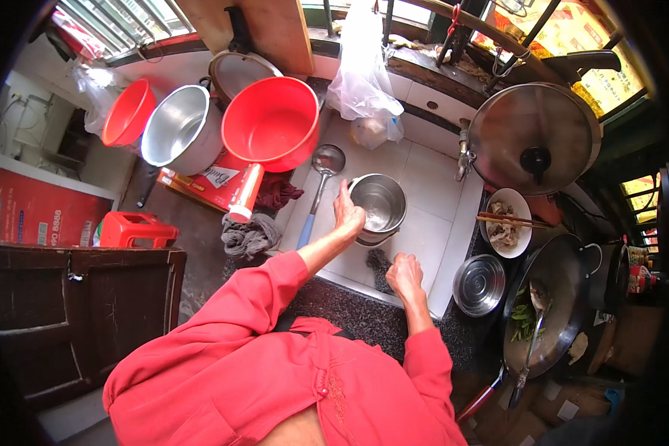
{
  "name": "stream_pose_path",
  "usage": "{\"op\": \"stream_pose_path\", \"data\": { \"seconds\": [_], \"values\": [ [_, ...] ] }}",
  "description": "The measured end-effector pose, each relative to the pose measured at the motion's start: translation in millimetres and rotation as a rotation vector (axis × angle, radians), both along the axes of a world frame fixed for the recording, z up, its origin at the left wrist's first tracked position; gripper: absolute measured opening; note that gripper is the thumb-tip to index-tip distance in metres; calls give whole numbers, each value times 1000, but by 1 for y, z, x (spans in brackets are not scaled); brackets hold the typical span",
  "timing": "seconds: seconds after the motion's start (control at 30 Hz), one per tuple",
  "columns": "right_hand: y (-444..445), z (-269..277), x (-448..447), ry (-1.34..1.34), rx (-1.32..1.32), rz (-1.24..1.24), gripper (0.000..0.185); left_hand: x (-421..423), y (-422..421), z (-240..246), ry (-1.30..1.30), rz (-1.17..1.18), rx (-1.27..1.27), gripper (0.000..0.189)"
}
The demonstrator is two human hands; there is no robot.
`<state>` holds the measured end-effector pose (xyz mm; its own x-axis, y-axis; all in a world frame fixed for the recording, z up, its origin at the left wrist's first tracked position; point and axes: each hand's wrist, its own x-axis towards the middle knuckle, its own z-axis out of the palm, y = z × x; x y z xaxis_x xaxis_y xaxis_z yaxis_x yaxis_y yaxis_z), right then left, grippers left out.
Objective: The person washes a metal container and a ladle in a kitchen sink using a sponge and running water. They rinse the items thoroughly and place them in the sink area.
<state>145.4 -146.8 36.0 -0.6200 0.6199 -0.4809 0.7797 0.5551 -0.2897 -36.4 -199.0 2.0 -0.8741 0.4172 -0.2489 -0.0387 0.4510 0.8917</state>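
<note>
A small round metal pot (377, 206) stands in the white-tiled sink (426, 228), with what looks like clear water in it. My left hand (350, 214) grips its left side, the thumb pointing up along the rim. My right hand (406, 274) is curled up near the sink's front edge, below and right of the pot. A dark, fuzzy cloth or scrubber (378, 265) is right beside that hand; whether the fingers hold any of it is hidden. Left of the pot lies a metal ladle (328, 161) with a blue handle.
Left are a red plastic dipper (270, 125), an aluminium pot (178, 128) and a grey rag (250, 235). A plastic bag (362, 83) hangs above the sink. Right are a faucet (465, 156), a bowl with chopsticks (504, 223), a metal dish (479, 284) and a wok (557, 301).
</note>
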Motion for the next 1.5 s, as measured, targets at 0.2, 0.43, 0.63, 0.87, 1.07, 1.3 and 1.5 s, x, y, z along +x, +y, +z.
{"op": "stream_pose_path", "data": {
  "seconds": [0.2, 0.43, 0.63, 0.87, 1.07, 1.3, 1.5],
  "values": [
    [-14, -78, -11, -401, -140, 322, 52, 2, -30, 49, -355, 52, -233, 90],
    [20, -40, -27, -269, -198, -109, 47, -20, -33, 41, 246, -159, -308, 68],
    [39, 41, -35, 330, 109, -393, 57, -60, 7, 20, 357, -379, 69, 37],
    [26, 104, -118, 318, 37, 341, 40, -45, 20, -2, 52, -152, 30, 27],
    [61, -7, -157, -103, -855, 254, 42, -32, 19, -9, 66, 7, 67, 16],
    [52, -37, -132, 426, -1923, -1874, 43, -1, 23, 8, 149, 232, -9, 27],
    [42, -31, -131, 548, -2016, -2503, 44, 10, 17, 14, 23, 229, 27, 27]
  ]
}}
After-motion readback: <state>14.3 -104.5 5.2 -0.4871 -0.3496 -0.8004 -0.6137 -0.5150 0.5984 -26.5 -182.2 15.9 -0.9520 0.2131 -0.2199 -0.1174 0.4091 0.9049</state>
